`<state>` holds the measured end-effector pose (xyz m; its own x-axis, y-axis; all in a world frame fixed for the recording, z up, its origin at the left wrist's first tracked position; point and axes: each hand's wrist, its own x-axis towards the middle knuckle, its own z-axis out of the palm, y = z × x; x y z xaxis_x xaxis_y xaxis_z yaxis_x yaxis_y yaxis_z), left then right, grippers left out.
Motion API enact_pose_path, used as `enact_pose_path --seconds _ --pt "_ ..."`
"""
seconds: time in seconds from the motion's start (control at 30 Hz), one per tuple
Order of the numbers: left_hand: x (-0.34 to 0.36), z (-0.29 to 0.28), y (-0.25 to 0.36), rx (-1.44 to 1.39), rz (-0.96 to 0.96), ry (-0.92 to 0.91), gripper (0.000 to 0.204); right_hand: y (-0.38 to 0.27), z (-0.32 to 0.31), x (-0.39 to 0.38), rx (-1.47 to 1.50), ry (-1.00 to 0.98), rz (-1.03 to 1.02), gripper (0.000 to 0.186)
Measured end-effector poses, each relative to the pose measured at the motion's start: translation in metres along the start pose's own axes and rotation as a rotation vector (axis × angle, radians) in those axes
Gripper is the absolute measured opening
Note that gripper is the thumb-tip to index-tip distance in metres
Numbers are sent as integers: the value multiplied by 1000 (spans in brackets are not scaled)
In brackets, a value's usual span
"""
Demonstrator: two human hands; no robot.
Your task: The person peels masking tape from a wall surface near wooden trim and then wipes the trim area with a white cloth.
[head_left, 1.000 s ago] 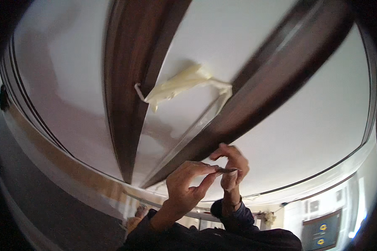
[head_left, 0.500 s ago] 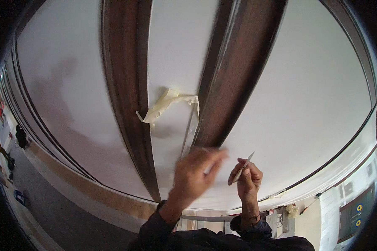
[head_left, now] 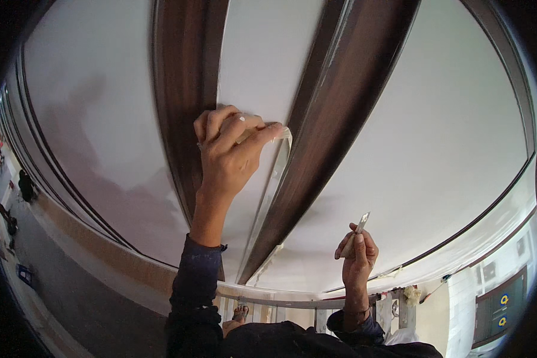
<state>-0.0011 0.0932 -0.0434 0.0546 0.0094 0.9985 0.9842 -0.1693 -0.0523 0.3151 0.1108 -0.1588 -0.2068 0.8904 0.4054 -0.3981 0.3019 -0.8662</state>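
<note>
My left hand (head_left: 230,149) is raised between two dark brown beams, closed over a crumpled cream masking tape, most of which is hidden behind the fingers. From beside the thumb, a strip of the masking tape (head_left: 275,179) runs down along the left edge of the right-hand beam (head_left: 364,77). My right hand (head_left: 359,253) is lower and to the right, closed around a small knife, whose short pale blade (head_left: 364,221) points upward. The knife's handle is mostly covered by the fingers.
White panels (head_left: 441,137) lie on either side of the beams; the left-hand beam (head_left: 188,89) passes behind my left wrist. Far below, a grey floor (head_left: 101,310) shows at lower left, and a foot (head_left: 240,313) on slatted boards (head_left: 274,314) at the bottom.
My left hand has moved up from near the right hand and closed on the crumpled tape that hung loose there. The right hand still holds the knife, its blade turned more upright.
</note>
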Motion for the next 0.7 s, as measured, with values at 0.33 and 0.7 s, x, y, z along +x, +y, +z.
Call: enact_pose_path --seconds 0.33,0.7 --pt "-37 -11 8 88 -85 -27 30 4 -10 -3 -56 -5 22 35" --pt "-73 -25 18 115 -141 -110 36 15 -9 -6 -61 26 30 34"
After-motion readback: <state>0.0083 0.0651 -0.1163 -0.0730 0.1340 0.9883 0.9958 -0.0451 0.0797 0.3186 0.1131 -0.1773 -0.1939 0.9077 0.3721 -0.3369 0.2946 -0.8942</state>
